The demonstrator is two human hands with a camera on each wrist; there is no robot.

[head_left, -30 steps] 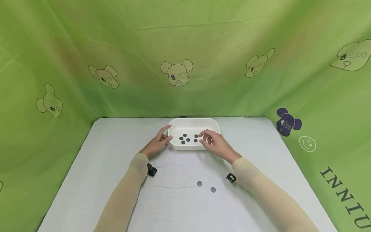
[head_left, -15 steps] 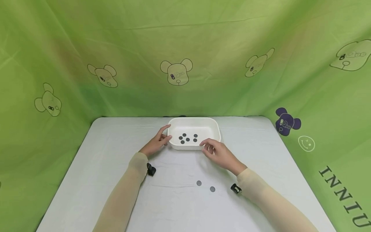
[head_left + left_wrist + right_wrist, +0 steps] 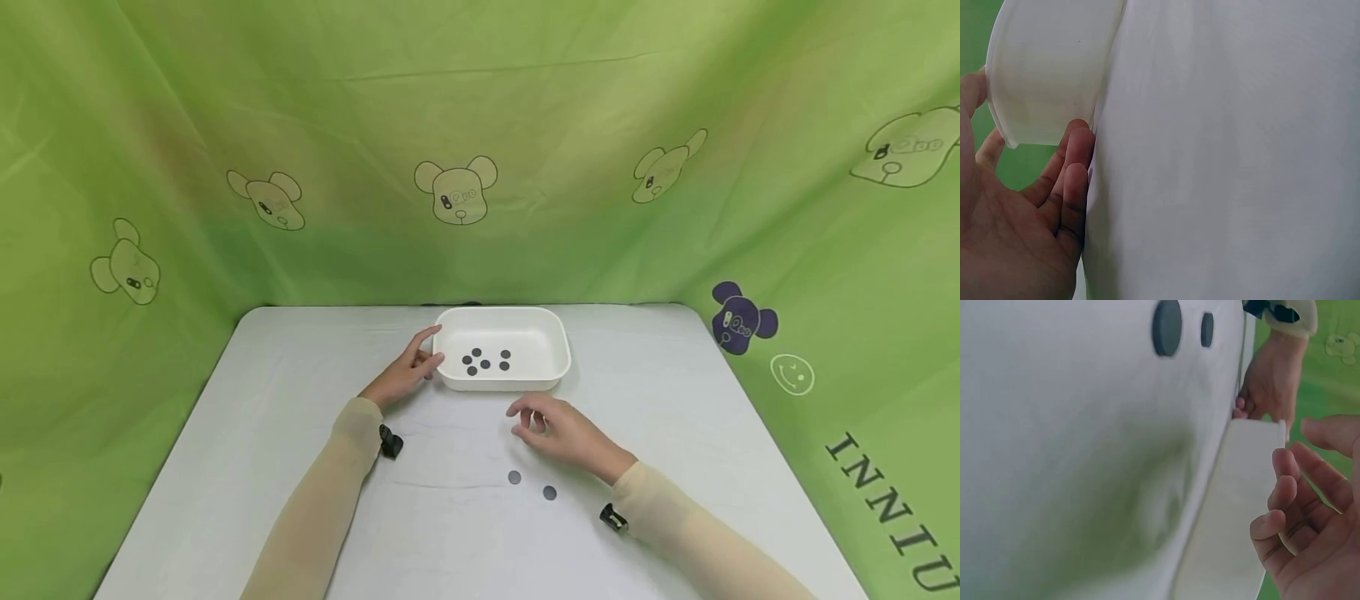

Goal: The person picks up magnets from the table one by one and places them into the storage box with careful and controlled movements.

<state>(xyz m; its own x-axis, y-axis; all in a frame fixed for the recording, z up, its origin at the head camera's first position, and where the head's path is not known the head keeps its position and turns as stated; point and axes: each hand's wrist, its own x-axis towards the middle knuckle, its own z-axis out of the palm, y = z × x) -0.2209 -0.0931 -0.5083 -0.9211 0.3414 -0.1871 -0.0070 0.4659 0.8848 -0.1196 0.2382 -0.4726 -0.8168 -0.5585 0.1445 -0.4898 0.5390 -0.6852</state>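
A white plastic box [image 3: 525, 386] stands near the back of the table, with several dark grey discs [image 3: 485, 364] lying on its floor, mostly to the left. My left hand [image 3: 401, 375] is at its left end. The thumb and index finger touch the rim, while the other fingers hang relaxed by the lower side wall. In front of the box, my right hand [image 3: 566, 429] is over the table with fingers loosely bent and nothing in them. Closer to me lie two thick round discs, a left disc [image 3: 514, 477] and a right disc [image 3: 550, 493].
A white cloth [image 3: 435, 533] covers the table. Green curtains [image 3: 337, 258] printed with bear heads surround its back and sides. Both sleeves carry a black wrist mount, the left mount [image 3: 391, 442] and the right mount [image 3: 613, 518].
My right hand has come out of the box, over its front rim, and back toward me above the table. The left hand and all the discs stay in place.
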